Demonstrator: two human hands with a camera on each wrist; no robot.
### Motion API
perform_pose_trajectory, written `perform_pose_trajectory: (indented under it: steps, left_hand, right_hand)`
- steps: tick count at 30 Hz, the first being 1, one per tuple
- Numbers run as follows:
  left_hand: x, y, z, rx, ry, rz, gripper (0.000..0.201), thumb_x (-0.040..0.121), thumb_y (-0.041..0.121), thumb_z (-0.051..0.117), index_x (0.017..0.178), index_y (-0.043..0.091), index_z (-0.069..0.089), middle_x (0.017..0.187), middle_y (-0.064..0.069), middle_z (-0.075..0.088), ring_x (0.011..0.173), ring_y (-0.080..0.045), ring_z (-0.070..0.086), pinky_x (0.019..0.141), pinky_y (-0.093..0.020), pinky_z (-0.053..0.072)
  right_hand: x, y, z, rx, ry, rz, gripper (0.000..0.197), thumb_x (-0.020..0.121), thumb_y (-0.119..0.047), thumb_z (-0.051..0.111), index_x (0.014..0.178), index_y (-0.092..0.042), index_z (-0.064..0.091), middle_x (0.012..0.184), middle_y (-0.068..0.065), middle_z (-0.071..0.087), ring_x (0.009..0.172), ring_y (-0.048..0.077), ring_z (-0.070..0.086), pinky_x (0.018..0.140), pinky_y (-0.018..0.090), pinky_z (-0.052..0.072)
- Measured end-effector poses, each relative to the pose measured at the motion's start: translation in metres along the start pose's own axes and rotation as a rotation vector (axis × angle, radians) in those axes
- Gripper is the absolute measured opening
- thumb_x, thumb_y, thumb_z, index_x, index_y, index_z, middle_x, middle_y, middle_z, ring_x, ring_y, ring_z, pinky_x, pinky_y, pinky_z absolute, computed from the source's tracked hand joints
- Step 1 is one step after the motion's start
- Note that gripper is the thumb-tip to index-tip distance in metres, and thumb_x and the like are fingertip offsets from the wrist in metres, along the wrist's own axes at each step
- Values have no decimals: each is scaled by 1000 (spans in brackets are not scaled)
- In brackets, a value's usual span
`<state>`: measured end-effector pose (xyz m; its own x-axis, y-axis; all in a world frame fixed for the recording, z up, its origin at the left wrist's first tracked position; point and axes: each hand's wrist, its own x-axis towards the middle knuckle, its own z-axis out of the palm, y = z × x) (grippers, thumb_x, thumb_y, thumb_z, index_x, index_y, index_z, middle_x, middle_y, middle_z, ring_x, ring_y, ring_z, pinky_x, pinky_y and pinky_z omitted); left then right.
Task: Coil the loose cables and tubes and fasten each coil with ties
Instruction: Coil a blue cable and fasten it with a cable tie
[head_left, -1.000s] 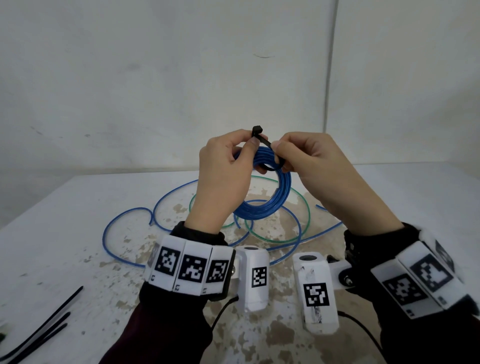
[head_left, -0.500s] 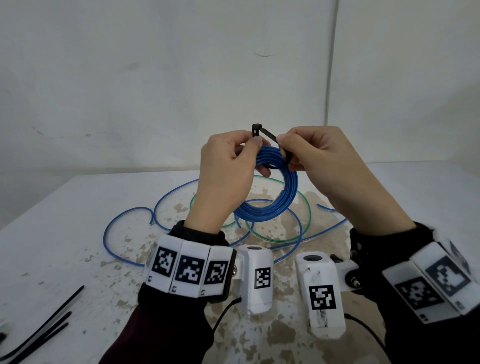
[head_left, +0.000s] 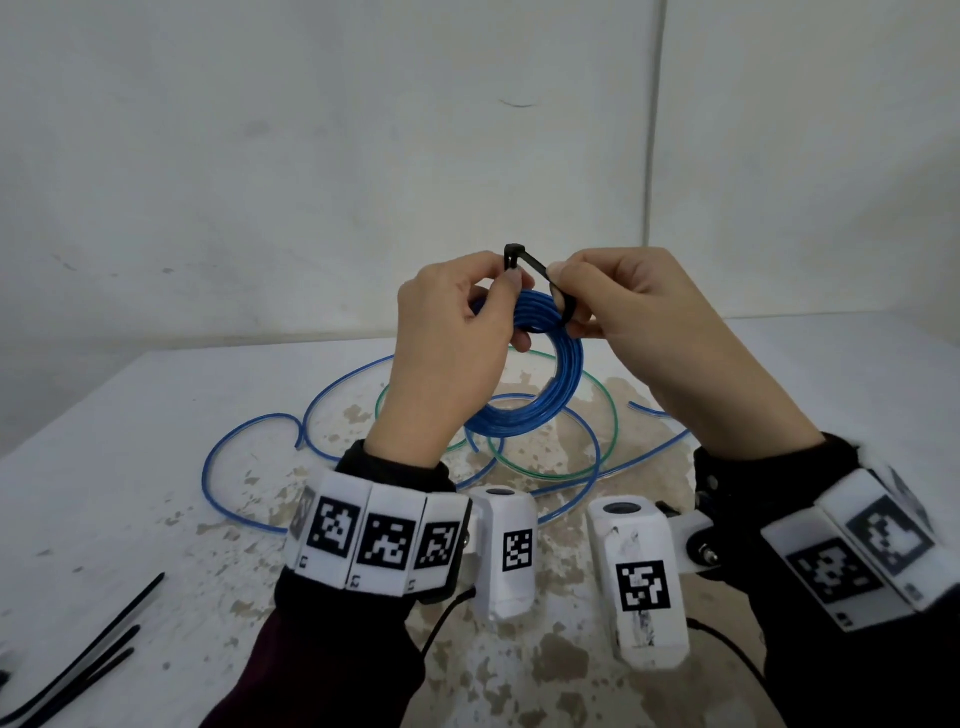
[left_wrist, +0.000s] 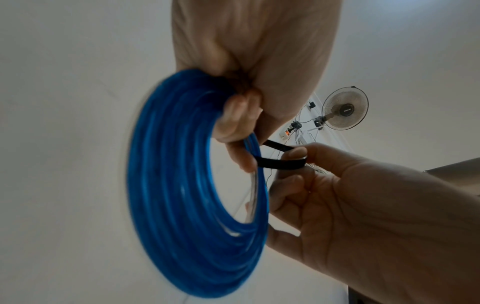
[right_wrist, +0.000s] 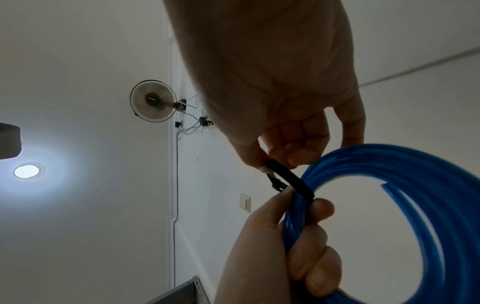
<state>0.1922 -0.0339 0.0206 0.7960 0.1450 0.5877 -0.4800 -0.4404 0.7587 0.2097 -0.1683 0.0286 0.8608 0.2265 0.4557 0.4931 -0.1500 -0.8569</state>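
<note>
A coil of blue tube (head_left: 540, 384) is held upright above the table. My left hand (head_left: 467, 322) grips its top, fingers through the ring (left_wrist: 239, 123). A black zip tie (head_left: 540, 273) loops round the coil's top strands, and its head sticks up beside my left thumb. My right hand (head_left: 597, 296) pinches the tie's strap between thumb and forefinger, close to the coil. In the right wrist view the tie (right_wrist: 291, 179) bends from my right fingertips (right_wrist: 259, 160) over the blue coil (right_wrist: 415, 185) to my left hand (right_wrist: 285, 246). From the left wrist, the strap (left_wrist: 280, 162) forms a narrow loop.
Loose blue tube (head_left: 249, 431) and a green tube (head_left: 608, 415) sprawl on the white, worn table (head_left: 130, 493) below my hands. Several spare black zip ties (head_left: 88, 670) lie at the near left edge. A white wall stands behind the table.
Both hands and the coil have risen slightly. My right hand's pinch has shifted a little along the tie strap. Both grips are the same.
</note>
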Motion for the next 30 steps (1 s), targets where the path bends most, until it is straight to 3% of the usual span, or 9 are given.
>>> perform_pose_trajectory:
  steps: [3, 5, 7, 9, 11, 14, 16, 20, 30]
  left_hand:
    - [0, -1, 1, 55, -2, 69, 19, 96, 12, 51, 90, 7, 68, 59, -11, 64, 40, -8, 55, 46, -14, 37]
    - [-2, -2, 4, 114, -29, 142, 18, 95, 13, 50, 89, 12, 67, 60, -13, 63, 50, -23, 58, 51, -34, 45]
    - [-2, -3, 4, 151, -63, 176, 20, 95, 14, 49, 90, 14, 68, 60, -14, 61, 54, -31, 55, 55, -43, 45]
    - [1, -4, -1, 138, -94, 140, 20, 96, 14, 51, 92, 14, 70, 61, -13, 63, 52, -24, 57, 54, -35, 47]
    - [2, -5, -8, 132, -158, 95, 20, 96, 12, 52, 93, 13, 71, 59, -10, 64, 45, -10, 55, 47, -16, 38]
    - [0, -3, -14, 118, -295, 53, 21, 96, 10, 51, 95, 11, 72, 53, 0, 60, 37, -4, 48, 44, -7, 30]
    - [-1, -2, -16, 69, -358, 33, 21, 97, 10, 50, 99, 7, 71, 52, 6, 59, 34, -2, 45, 43, -6, 30]
    - [-1, 0, -15, -45, -431, 23, 17, 99, 15, 47, 99, 13, 64, 56, -6, 58, 35, -8, 30, 40, -15, 26]
    - [-1, 1, -14, -91, -501, -21, 27, 102, 18, 42, 100, 4, 66, 55, -9, 43, 34, -9, 28, 38, -19, 27]
  right_hand:
    - [-1, 0, 1, 24, -10, 24, 34, 95, -15, 49, 62, -11, 54, 57, 1, 45, 58, 10, 45, 71, 31, 42]
    - [0, 0, 0, 75, -7, 50, 34, 96, -16, 49, 63, -11, 53, 57, 0, 45, 59, 10, 44, 71, 30, 41]
    - [0, 2, 0, 102, -3, 60, 33, 97, -18, 50, 65, -12, 55, 57, -2, 46, 58, 10, 44, 72, 31, 43]
    - [0, 5, 2, 96, 9, 61, 27, 95, -23, 55, 71, -13, 60, 59, -2, 51, 56, 10, 47, 73, 36, 50]
    - [0, 7, 3, 107, 28, 91, 20, 93, -29, 58, 79, -16, 63, 56, -9, 52, 54, 9, 49, 72, 37, 53]
    - [1, 6, 0, 120, -28, 110, 17, 91, -25, 60, 77, -17, 67, 57, -14, 54, 55, 5, 47, 73, 30, 46]
    - [2, 6, -5, 197, -46, 129, 18, 88, -18, 64, 69, -20, 65, 61, -10, 57, 61, 6, 47, 75, 28, 42]
    - [4, 7, -13, 340, -39, 180, 25, 88, -17, 64, 63, -20, 58, 76, -3, 61, 74, 14, 52, 71, 27, 51]
    - [4, 8, -14, 257, 246, 67, 16, 92, -18, 61, 76, -14, 58, 81, 0, 56, 65, 8, 55, 54, 24, 52]
